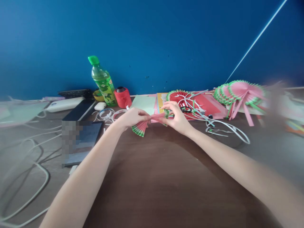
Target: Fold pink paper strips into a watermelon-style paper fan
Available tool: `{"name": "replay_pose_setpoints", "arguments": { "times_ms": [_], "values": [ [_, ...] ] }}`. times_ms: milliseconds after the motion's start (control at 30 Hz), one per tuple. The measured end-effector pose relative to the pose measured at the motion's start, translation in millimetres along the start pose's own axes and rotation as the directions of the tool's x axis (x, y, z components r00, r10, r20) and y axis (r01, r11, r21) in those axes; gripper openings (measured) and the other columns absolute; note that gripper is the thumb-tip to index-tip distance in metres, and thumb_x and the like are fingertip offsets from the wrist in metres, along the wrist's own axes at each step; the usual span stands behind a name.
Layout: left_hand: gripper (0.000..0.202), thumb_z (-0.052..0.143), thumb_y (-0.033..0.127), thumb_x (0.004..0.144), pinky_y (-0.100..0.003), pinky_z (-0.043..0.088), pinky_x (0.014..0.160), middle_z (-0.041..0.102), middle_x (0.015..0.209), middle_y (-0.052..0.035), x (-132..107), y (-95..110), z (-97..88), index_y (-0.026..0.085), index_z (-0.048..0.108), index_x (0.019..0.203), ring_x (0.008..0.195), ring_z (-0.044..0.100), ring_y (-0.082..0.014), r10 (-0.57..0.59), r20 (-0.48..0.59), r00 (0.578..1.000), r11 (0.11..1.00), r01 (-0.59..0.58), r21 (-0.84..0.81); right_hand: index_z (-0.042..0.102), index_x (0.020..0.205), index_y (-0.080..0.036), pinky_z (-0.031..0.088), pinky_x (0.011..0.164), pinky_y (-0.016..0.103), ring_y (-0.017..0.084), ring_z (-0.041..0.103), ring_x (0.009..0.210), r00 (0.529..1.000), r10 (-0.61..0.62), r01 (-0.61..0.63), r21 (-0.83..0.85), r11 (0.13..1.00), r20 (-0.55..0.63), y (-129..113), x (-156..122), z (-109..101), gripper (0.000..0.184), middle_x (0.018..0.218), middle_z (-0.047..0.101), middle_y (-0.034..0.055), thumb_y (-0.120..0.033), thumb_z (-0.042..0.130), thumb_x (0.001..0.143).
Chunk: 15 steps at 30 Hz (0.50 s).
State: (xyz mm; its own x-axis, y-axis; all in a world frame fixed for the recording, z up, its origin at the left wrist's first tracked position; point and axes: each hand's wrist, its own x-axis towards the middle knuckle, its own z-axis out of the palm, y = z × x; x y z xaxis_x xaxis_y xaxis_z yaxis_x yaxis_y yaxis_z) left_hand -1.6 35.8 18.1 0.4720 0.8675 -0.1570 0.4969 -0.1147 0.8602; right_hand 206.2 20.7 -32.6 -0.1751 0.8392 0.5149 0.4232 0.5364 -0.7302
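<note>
Between my two hands, above the dark table, is a pleated paper fan [140, 127], pink-red with a green edge. It is pinched narrow at its middle and flares out on both sides like a bow. My left hand [135, 117] grips it near the pinched centre, with one flared half hanging below the fingers. On the other half, my right hand [176, 117] has thumb and fingers closed around the pleats. Just behind the hands lie a pale green paper sheet [143, 104] and a red pleated fan [178, 96] with a green edge.
A green-capped bottle [103, 84] and a red thread spool [123, 97] stand by the blue wall. White cables [228, 125] tangle at right, near finished pink fans [242, 91]. Left are a dark tablet-like slab [89, 142], a white device [65, 104] and more cables [45, 172].
</note>
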Motion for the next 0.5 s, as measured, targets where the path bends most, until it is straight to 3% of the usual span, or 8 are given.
{"name": "replay_pose_setpoints", "arguments": {
  "times_ms": [167,333,500],
  "values": [
    [0.022,0.069,0.036,0.065,-0.027,0.049,0.072,0.072,0.08,-0.0069,2.6,-6.2,-3.3,0.017,0.072,0.077,0.077,0.065,-0.0195,-0.003,0.045,0.999,0.984,0.011,-0.176,0.056,0.074,-0.02,0.042,0.066,0.031,0.017,0.055,0.07,0.999,0.033,-0.033,0.029,0.999,0.002,-4.9,-0.6,0.0,0.019,0.073,0.06,0.0011,-0.038,0.064,0.073],
    [0.014,0.073,0.026,0.062,-0.03,0.049,0.075,0.07,0.07,-0.0081,5.2,-6.0,0.8,0.015,0.073,0.07,0.072,0.064,-0.0186,-0.012,-0.11,0.994,0.959,-0.02,-0.282,0.055,0.07,-0.02,0.038,0.057,0.028,0.015,0.054,0.061,0.992,0.097,-0.11,0.165,0.98,0.086,-4.3,-1.5,1.5,0.023,0.067,0.061,-0.0001,-0.039,0.068,0.07],
    [0.021,0.074,0.027,0.06,-0.032,0.048,0.077,0.071,0.082,-0.0095,5.8,-3.2,4.7,0.014,0.073,0.077,0.076,0.063,-0.0185,-0.014,-0.225,0.974,0.973,-0.039,-0.226,0.049,0.067,-0.021,0.038,0.054,0.028,0.014,0.054,0.056,0.977,0.167,-0.197,0.256,0.946,0.135,-4.7,-1.8,3.7,0.03,0.064,0.062,-0.0007,-0.04,0.072,0.066]
  ]
}}
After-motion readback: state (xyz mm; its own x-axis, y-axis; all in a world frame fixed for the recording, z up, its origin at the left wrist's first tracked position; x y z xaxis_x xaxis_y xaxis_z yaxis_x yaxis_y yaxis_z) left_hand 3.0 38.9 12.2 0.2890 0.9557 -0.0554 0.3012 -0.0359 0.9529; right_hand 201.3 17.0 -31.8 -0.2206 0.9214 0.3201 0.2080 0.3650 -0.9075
